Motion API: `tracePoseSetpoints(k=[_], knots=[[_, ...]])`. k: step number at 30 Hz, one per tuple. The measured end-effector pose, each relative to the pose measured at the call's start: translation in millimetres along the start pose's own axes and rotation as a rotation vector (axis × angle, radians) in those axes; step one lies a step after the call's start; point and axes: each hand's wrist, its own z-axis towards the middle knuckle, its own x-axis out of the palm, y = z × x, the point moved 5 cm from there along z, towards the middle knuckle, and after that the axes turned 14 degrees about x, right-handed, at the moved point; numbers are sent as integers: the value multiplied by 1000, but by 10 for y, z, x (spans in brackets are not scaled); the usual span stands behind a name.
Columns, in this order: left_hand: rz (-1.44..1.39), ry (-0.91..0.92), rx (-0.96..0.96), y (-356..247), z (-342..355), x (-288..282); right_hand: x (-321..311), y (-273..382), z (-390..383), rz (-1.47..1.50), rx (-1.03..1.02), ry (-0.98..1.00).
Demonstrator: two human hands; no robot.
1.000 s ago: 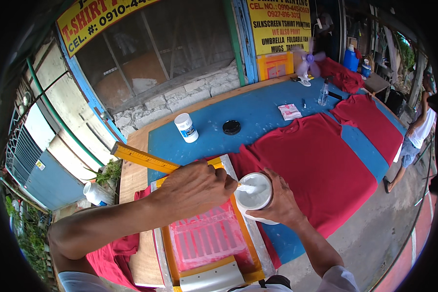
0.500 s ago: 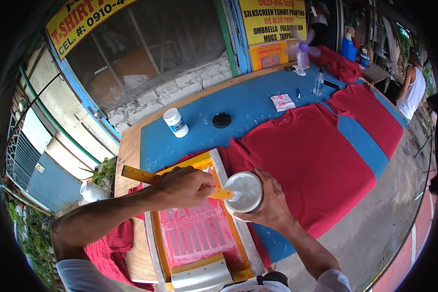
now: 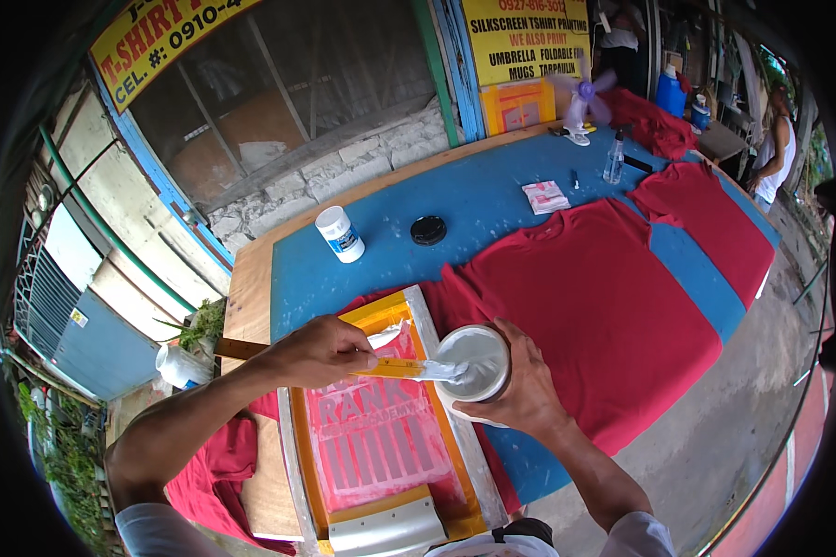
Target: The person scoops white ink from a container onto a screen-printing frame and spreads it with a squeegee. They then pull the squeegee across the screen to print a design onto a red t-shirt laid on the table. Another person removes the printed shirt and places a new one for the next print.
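Note:
My left hand [image 3: 318, 353] is closed round a flat yellow ruler [image 3: 388, 368], whose white-coated end dips into an open white tub [image 3: 446, 340]. Thick white ink [image 3: 478, 360] lies inside the tub. My right hand [image 3: 520, 385] grips the tub from its right side, tilting it toward the ruler. Below both hands a printing screen [image 3: 424, 325] with a yellow-taped frame and pink stencil rests over a red T-shirt. White ink smears [image 3: 390, 332] mark the screen's far end. A squeegee with a metal-looking holder [image 3: 385, 531] lies at its near end.
Red T-shirts [image 3: 576, 297] are spread on the blue table [image 3: 381, 223]. Behind stand a white jar [image 3: 340, 234], a black lid [image 3: 428, 230], a folded pink-white cloth [image 3: 546, 197], a clear bottle [image 3: 614, 158] and a small fan [image 3: 581, 107]. A person [image 3: 776, 153] stands far right.
My left hand has drawn the ruler up and left; more of its white-coated end now shows. White ink now shows at the screen's far end. The person at the far right has shifted.

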Motion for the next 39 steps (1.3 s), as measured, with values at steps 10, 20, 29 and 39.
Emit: tracePoseSetpoints(k=[10,20,29,39], knots=[[79,67,-49,-60,7,-291,-30,-5,44,22,57,43],[115,154,-68,-148,87,-450,-30,-18,68,-12,49,38],[25,158,-118,-74,93,-513,-80,-107,109,34,79,28],[-35,126,-114,24,-27,-685,-67,-198,172,66,88,38]])
